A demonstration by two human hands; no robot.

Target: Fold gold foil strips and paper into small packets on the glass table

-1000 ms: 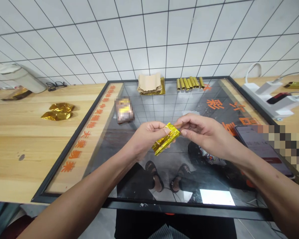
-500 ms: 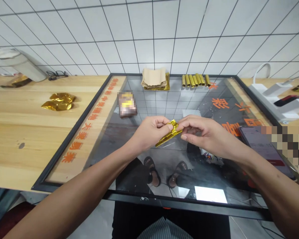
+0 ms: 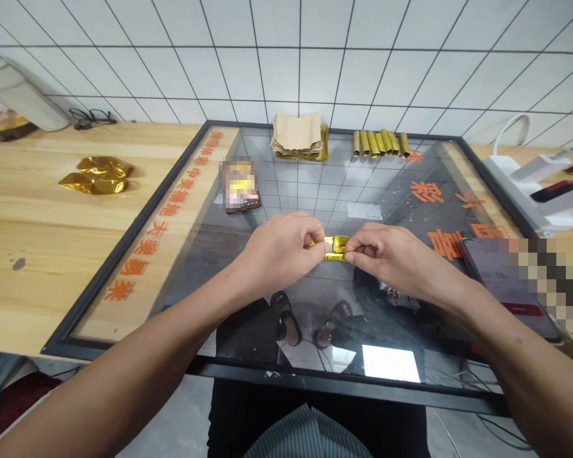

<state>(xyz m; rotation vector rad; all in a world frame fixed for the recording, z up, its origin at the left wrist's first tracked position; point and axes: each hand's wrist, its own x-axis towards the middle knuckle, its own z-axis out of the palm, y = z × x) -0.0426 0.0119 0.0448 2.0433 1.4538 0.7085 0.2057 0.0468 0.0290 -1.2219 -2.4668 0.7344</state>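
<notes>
A small strip of shiny gold foil paper (image 3: 335, 247) is stretched level between my two hands, above the glass tabletop. My left hand (image 3: 289, 248) pinches its left end, and the fingers cover that part. At the other end, the thumb and fingertips of my right hand (image 3: 379, 251) are closed on the foil's edge. A folded flap shows on the strip between them. Beyond my hands, several rolled gold tubes (image 3: 382, 144) lie in a row near the wall. Left of those sits a stack of brown paper sheets (image 3: 296, 133) with gold backing.
The glass panel has a black frame (image 3: 138, 219). A blurred-out packet (image 3: 240, 186) lies left of my hands, with crumpled gold foil (image 3: 98, 175) farther left. A phone (image 3: 509, 286) and a white power strip (image 3: 525, 191) are at the right. Glasses (image 3: 93, 118) and a pale bottle (image 3: 26, 92) stand back left.
The foil has turned from slanting to level. My right hand has closed on its right end, and my left hand has shifted its hold toward the left end. The view has tilted slightly.
</notes>
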